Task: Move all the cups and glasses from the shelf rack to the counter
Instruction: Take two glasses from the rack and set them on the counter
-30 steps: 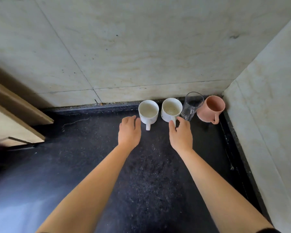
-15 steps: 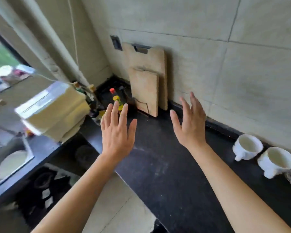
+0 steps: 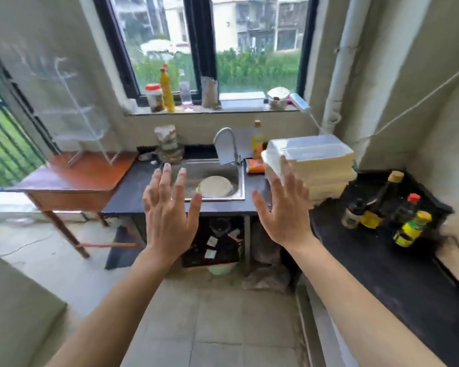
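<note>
Left hand point(image 3: 170, 221) and right hand point(image 3: 285, 215) were both up in the air, fingers spread, holding nothing, sink point(image 3: 223, 199) ahead, wire rack point(image 3: 74, 109) on the wooden table point(image 3: 64, 178) off left.

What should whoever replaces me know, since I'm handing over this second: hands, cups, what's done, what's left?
Left hand: open, empty, raised in front of the sink.
Right hand: open, empty, raised beside it.
Wire shelf rack: stands on the wooden table at the left. It is blurred, but its tiers look bare.
No cups or glasses are in view. This stretch of the black counter shows only sauce bottles.
Done: the rack is probably cleared.
Left: check the rack up close and carry over anything remaining.
</note>
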{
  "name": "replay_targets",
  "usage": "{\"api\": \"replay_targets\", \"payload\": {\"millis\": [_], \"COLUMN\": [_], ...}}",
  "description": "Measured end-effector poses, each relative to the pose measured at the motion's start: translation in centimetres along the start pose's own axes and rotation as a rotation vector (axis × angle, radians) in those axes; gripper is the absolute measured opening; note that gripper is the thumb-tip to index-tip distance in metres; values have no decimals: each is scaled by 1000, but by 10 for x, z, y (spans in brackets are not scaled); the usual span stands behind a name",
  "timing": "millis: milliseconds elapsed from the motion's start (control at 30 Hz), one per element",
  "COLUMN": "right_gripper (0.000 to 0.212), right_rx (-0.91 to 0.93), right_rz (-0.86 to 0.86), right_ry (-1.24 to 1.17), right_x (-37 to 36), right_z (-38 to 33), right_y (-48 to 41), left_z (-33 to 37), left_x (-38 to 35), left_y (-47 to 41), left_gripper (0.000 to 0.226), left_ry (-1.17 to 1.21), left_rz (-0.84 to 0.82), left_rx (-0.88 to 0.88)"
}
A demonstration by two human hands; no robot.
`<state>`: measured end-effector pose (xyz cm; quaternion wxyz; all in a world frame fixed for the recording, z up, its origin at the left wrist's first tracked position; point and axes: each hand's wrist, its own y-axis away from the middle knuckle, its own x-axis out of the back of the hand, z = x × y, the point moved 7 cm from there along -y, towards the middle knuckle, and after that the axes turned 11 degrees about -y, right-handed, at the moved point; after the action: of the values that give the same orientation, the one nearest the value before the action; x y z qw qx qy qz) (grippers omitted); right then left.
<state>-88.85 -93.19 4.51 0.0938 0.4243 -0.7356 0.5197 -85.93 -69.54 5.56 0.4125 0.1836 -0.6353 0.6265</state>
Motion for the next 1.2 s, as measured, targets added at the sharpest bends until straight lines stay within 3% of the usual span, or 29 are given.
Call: {"api": "replay_targets", "payload": {"millis": [267,500,733,967,1200], "right_gripper": [60,61,64,65,64], "right_rx": [174,260,255,173,170], "right_rz": [-172,-257,-337,-352,-319], "right_ry": [-117,-212,-286,-320,-337], "right_x": [-220,-346,-489,-617,-709], "right_z": [-149,-223,-235,-230,-258], "right_y": [-108,-161,-211,-317,-435], "left_z": [-242,-373,-474,-575,-672], "left_x": [11,1,-66,-147,-174], "left_y": [-63,-100,-143,-260,-362], "left_gripper": [65,68,69,73,74], "left_ry": [-179,-245,-275,-323,-323], "left_rz": [8,-19,-79,-171,-109], "left_rx": [196,287,322,317,339]}}
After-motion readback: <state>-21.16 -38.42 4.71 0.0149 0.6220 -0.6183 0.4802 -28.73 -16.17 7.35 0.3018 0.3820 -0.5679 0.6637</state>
